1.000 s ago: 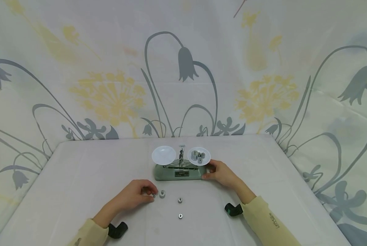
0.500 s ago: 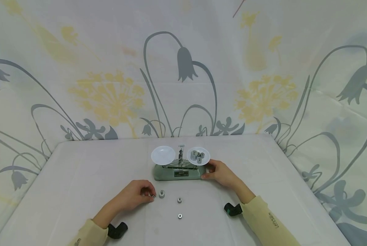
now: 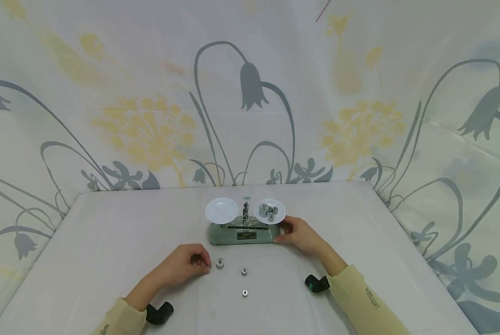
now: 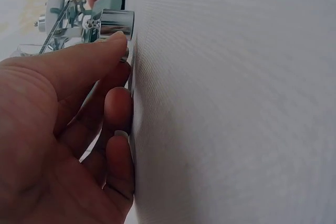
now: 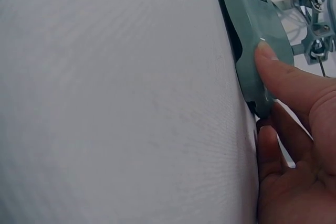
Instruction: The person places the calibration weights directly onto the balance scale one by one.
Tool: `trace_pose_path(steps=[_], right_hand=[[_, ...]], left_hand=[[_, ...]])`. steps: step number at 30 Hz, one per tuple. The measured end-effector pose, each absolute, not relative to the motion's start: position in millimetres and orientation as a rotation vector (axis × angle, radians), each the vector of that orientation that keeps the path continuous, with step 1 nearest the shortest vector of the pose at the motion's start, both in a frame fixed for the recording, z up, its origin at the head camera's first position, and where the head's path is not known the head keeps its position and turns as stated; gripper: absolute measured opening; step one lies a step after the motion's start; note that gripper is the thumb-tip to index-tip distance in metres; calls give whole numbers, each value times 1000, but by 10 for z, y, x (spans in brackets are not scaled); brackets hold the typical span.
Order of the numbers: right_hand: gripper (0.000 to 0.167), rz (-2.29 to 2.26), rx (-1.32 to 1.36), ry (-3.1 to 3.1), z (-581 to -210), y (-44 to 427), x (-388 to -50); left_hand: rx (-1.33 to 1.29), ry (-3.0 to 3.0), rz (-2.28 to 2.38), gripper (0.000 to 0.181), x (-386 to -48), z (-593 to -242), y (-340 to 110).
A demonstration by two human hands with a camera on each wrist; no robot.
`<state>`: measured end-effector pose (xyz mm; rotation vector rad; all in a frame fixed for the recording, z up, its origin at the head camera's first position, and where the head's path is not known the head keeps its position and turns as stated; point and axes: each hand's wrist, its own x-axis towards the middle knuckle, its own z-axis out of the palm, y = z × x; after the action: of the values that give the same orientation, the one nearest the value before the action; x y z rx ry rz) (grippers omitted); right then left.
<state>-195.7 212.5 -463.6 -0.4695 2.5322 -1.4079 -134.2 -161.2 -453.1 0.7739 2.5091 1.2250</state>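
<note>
A green balance scale (image 3: 246, 236) stands on the table, its left pan (image 3: 222, 211) bare and its right pan (image 3: 281, 214) bearing several metal weights (image 3: 264, 210). My right hand (image 3: 302, 236) grips the right end of the base, thumb in front, as the right wrist view confirms on the green base (image 5: 262, 30). In front of the scale, my left hand (image 3: 184, 265) pinches a small metal weight between thumb and forefinger, mostly hidden by the fingertips. Just right of those fingertips a larger weight (image 3: 220, 264) stands upright; it also shows beyond the thumb in the left wrist view (image 4: 116, 23).
Two small weights, one (image 3: 244, 271) behind the other (image 3: 244, 293), stand on the white table in front of the scale. A flower-patterned cloth (image 3: 149, 70) hangs behind and beside the table. Black wrist devices (image 3: 159, 313) show at both wrists.
The small weight at my left fingertips shows less than before, more covered by the fingers. My right hand has kept its grip on the base, and the scale has not moved.
</note>
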Motion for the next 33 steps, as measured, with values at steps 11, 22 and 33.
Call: trace_pose_path(steps=[11,22,33], right_hand=[[63,-1413,-478,2526,-4622,2121,-1942],[63,-1419,-482,2527,-4653,2132,-1959],[62,-1424,-463,2538,-4657,2114,-1952]], left_hand=[[740,2528,1246,6,-1343,-4493,-1597],[713,2531,1278,7,-1330,-4503,-1597],[736,2550,1346,7,-1326,-4501,-1623]])
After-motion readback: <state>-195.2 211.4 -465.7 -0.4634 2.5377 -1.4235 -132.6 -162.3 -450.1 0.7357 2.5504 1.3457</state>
